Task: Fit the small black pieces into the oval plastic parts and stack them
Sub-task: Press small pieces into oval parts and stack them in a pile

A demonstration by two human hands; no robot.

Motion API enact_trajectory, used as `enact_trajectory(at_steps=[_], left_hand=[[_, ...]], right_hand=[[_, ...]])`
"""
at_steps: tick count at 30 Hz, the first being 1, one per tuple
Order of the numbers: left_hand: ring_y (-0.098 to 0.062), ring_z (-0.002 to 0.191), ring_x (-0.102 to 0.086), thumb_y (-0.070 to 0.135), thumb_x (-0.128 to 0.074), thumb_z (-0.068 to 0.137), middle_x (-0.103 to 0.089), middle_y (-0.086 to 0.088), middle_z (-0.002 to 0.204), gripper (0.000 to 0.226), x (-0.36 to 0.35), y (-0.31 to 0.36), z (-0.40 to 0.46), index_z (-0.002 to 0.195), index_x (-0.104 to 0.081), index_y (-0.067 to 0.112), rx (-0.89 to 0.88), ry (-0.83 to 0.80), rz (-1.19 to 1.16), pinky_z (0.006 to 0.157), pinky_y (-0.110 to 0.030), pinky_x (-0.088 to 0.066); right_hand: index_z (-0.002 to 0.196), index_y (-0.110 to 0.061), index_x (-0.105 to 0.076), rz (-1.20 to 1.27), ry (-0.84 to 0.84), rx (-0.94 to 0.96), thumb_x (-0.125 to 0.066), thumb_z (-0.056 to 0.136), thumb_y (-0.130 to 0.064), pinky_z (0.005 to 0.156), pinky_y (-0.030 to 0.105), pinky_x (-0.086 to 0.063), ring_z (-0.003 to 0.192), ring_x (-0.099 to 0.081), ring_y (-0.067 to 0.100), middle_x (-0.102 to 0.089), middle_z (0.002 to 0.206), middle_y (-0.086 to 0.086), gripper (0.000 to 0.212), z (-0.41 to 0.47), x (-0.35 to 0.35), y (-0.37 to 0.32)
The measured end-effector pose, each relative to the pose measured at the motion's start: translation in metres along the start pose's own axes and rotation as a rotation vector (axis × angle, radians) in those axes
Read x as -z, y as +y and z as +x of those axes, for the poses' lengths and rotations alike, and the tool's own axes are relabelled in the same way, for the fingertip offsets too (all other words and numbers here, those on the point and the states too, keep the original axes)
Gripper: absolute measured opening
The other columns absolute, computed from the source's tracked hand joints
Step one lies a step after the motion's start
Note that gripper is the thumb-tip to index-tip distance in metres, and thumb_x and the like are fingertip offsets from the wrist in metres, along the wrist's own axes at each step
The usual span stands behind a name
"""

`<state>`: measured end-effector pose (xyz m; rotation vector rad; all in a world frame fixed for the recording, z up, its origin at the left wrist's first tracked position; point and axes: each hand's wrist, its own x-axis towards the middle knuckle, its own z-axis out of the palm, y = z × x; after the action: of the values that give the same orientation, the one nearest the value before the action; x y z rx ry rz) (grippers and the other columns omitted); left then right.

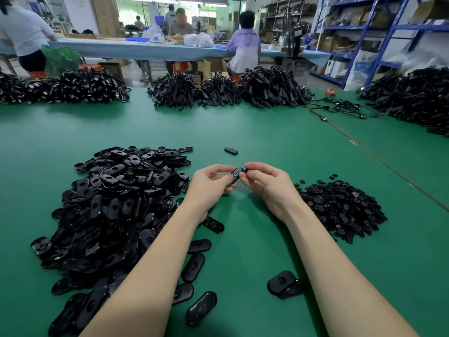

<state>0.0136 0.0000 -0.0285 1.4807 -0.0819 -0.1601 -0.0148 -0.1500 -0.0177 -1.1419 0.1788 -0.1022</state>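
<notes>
2 bare forearms rise from the frame's bottom edge; the left hand (pixel 211 184) and right hand (pixel 268 183) wear no gloves, rings or sleeves.

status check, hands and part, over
Left hand shut on oval part. Right hand pinching small black piece at it. Nothing in the way.

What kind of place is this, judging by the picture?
Most likely a small factory assembly workshop: big heaps of identical black oval parts on a green worktable, other workers at a long bench, and blue storage racks.
</notes>
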Motion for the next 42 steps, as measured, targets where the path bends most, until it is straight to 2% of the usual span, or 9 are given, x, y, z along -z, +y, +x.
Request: enact_trajectory(at_steps=[6,12,20,27,32,38,42], left_hand=[[-0.017,0.071,-0.062,-0.003,-0.070,0.082,-0.076,-0.013,0.094,0.024,0.003,0.001,0.001,0.098,-0.071,0.015,0.062,0.036,-0.051,0.079,-0.027,-0.053],[-0.017,0.076,-0.063,-0.001,-0.069,0.087,-0.075,-0.006,0.081,0.016,0.003,0.001,0.003,0.095,-0.072,0.013,0.067,0.006,-0.087,0.076,-0.022,-0.053],[-0.015,0.077,-0.066,-0.002,-0.068,0.088,-0.075,-0.006,0.082,0.015,0.003,0.002,0.001,0.094,-0.073,0.011,0.062,0.005,-0.104,0.075,-0.020,-0.055],[-0.016,0.079,-0.069,-0.001,-0.070,0.087,-0.076,-0.006,0.082,0.014,0.003,0.000,0.002,0.094,-0.074,0.012,0.058,0.016,-0.106,0.081,-0.022,-0.057],[-0.014,0.078,-0.070,-0.003,-0.069,0.087,-0.077,-0.003,0.083,0.017,0.003,-0.001,0.002,0.093,-0.074,0.012,0.054,0.019,-0.114,0.079,-0.021,-0.056],[-0.013,0.077,-0.069,-0.001,-0.070,0.086,-0.078,-0.004,0.086,0.017,0.003,-0.001,0.001,0.094,-0.075,0.013,0.052,0.026,-0.082,0.081,-0.022,-0.056],[-0.012,0.076,-0.069,0.000,-0.070,0.086,-0.078,-0.003,0.084,0.017,0.003,0.000,0.000,0.094,-0.075,0.014,0.044,0.027,-0.070,0.076,-0.019,-0.055]], right_hand=[[0.096,0.005,-0.067,0.051,-0.067,-0.045,-0.057,0.093,0.016,0.074,0.021,-0.060,0.083,-0.077,0.024,-0.077,0.087,0.018,0.015,0.001,0.002,-0.002],[0.100,0.008,-0.063,0.120,-0.051,-0.108,-0.059,0.092,0.015,0.072,0.023,-0.061,0.082,-0.077,0.027,-0.076,0.087,0.022,0.012,0.002,0.004,-0.006],[0.100,0.006,-0.064,0.091,-0.039,-0.117,-0.063,0.093,0.009,0.066,0.021,-0.060,0.077,-0.077,0.023,-0.077,0.085,0.019,0.008,0.000,0.003,-0.008],[0.092,-0.003,-0.073,-0.115,0.020,-0.072,-0.072,0.089,0.003,0.056,0.015,-0.054,0.063,-0.072,0.010,-0.074,0.076,0.009,0.006,0.000,-0.001,-0.007],[0.090,-0.003,-0.072,-0.269,0.058,-0.012,-0.075,0.088,0.001,0.051,0.017,-0.052,0.053,-0.063,0.011,-0.070,0.063,0.006,0.005,-0.001,-0.008,-0.002],[0.086,-0.004,-0.073,-0.317,0.066,-0.001,-0.076,0.087,0.000,0.051,0.017,-0.051,0.051,-0.061,0.011,-0.070,0.064,0.007,0.005,0.000,-0.009,0.000],[0.085,-0.004,-0.074,-0.325,0.044,-0.016,-0.076,0.087,0.000,0.051,0.016,-0.050,0.051,-0.061,0.010,-0.071,0.064,0.006,0.005,0.000,-0.008,-0.002]])
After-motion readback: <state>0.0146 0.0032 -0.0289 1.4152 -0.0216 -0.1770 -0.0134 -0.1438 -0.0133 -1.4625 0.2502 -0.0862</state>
